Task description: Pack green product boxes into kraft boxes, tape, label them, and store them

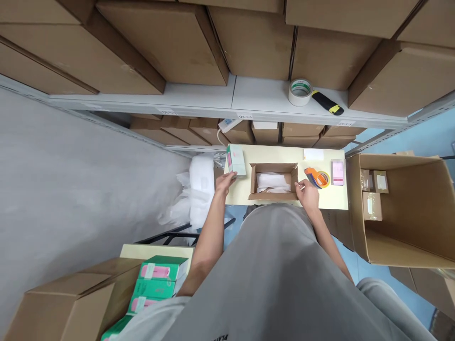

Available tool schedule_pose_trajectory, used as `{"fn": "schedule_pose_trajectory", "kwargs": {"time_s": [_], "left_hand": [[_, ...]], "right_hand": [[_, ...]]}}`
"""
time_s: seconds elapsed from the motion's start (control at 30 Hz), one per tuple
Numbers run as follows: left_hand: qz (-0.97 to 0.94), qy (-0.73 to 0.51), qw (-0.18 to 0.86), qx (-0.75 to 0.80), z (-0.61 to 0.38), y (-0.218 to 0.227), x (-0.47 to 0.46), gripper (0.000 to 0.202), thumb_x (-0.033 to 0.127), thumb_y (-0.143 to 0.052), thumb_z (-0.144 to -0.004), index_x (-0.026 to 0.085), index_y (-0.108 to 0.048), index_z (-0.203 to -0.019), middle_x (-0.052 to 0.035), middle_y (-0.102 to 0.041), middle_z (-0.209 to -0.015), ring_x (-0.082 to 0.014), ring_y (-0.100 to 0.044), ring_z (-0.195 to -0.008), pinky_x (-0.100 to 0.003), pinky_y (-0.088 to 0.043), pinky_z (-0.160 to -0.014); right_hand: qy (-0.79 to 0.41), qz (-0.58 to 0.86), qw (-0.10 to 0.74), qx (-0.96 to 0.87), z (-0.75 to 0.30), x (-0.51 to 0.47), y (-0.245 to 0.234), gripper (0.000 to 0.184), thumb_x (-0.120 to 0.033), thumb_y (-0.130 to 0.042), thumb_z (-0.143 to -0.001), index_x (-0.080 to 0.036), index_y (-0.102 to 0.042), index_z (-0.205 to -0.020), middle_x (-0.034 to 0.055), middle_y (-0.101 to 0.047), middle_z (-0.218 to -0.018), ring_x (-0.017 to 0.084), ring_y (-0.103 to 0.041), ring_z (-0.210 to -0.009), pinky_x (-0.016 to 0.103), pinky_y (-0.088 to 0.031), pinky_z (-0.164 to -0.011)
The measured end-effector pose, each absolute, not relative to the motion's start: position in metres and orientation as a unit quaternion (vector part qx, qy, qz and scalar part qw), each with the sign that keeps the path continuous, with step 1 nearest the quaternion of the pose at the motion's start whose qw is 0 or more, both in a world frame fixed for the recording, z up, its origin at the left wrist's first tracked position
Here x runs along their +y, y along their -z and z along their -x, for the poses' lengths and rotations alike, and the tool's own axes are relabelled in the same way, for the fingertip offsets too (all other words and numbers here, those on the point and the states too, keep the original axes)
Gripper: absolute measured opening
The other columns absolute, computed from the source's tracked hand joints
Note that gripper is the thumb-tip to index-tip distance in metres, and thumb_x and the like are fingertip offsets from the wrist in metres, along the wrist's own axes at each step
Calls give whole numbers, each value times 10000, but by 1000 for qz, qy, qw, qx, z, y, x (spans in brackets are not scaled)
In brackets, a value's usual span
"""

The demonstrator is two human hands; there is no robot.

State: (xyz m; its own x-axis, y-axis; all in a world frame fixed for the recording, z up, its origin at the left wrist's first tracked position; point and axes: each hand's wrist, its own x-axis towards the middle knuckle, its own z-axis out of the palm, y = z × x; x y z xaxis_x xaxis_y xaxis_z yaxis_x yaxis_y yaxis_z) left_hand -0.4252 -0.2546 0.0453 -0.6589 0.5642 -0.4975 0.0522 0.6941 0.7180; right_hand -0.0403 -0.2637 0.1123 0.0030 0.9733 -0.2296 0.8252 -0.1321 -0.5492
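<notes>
My left hand (pixel 225 183) is closed on the near end of a small green-and-white product box (pixel 239 163), at the left end of the table. Right of it, an open cardboard box (pixel 253 182) has white wrapping (pixel 273 182) inside; what lies beneath the wrapping is hidden. The fingers of my right hand (pixel 308 195) are pinched at the right edge of this cardboard box. An orange tape dispenser (pixel 313 177) with a roll of tape lies just beyond that hand.
The narrow cream table (pixel 334 201) also bears a phone (pixel 337 172) and a white label stack (pixel 313 154). A large carton (pixel 408 258) with several small parcels stands right. Green boxes (pixel 156 286) are behind left. The shelf holds cartons, tape (pixel 300 93) and a cutter (pixel 327 103).
</notes>
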Motion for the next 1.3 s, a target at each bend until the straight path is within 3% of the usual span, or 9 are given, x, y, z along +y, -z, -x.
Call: {"fn": "schedule_pose_trajectory", "kwargs": {"time_s": [0.17,0.33,0.5,0.63,0.8,0.9,0.97,1.17,1.3], "left_hand": [[-223,-568,453,650,413,-92,-271,571,467,-952,-775,167,-768,-1225,-170,-832,-1314,-315,-783,-1318,-489,-651,-1172],[-358,-543,504,569,366,-139,-274,894,548,-1041,-662,210,-698,-1415,-167,-739,-1528,-370,-720,-1444,-495,-636,-1198],[-403,-501,539,543,312,-134,-266,892,476,-1028,-642,217,-672,-1418,-162,-695,-1580,-379,-676,-1496,-490,-664,-1154],[-412,-455,557,559,300,-116,-267,821,312,-963,-653,182,-686,-1415,-153,-766,-1455,-370,-727,-1410,-502,-671,-1144],[-433,-398,502,634,318,-107,-285,772,154,-833,-641,171,-712,-1403,-128,-761,-1443,-337,-762,-1328,-465,-671,-1149],[-499,-344,413,680,334,-112,-295,750,112,-794,-648,191,-737,-1392,-115,-751,-1448,-336,-765,-1305,-435,-680,-1122],[-552,-293,360,693,343,-117,-297,736,91,-780,-659,212,-748,-1384,-106,-762,-1436,-347,-763,-1300,-437,-664,-1135],[-633,-210,299,683,352,-114,-280,788,34,-723,-671,206,-727,-1440,-118,-749,-1505,-378,-730,-1379,-434,-603,-1195],[-646,-173,306,677,349,-97,-269,805,-7,-694,-670,183,-727,-1451,-153,-746,-1501,-398,-738,-1356,-454,-614,-1157]], "right_hand": [[-286,693,127,-650,36,-264,-114,268,-457,-590,-1087,-220,-710,-1125,96,-837,-1006,261,-759,-818,316,-443,-714],[-284,678,193,-650,39,-265,-126,407,-500,-548,-1100,-175,-724,-1271,118,-821,-999,275,-770,-866,371,-567,-806],[-467,557,284,-626,61,-270,-127,458,-560,-478,-1137,-231,-703,-1363,137,-842,-1232,273,-825,-1102,392,-705,-862],[-489,538,274,-630,58,-268,-114,477,-515,-561,-1089,-226,-680,-1450,181,-781,-1463,327,-770,-1367,510,-696,-1084],[-462,576,278,-614,33,-263,-102,808,-452,-681,-1023,-177,-440,-1744,240,-696,-1582,350,-732,-1427,596,-608,-1231],[-464,564,260,-632,29,-257,-104,1045,-396,-746,-982,-225,-210,-1862,217,-650,-1641,339,-714,-1444,589,-601,-1237],[-449,549,233,-665,33,-250,-106,1082,-342,-747,-976,-269,-160,-1882,198,-600,-1695,339,-717,-1430,577,-610,-1220],[-319,493,91,-804,54,-220,-107,921,-188,-733,-947,-251,-404,-1805,178,-508,-1779,389,-668,-1454,513,-641,-1111],[-248,474,-12,-845,62,-210,-100,744,-186,-835,-904,-162,-604,-1611,210,-697,-1540,397,-679,-1332,516,-588,-1119]]}}
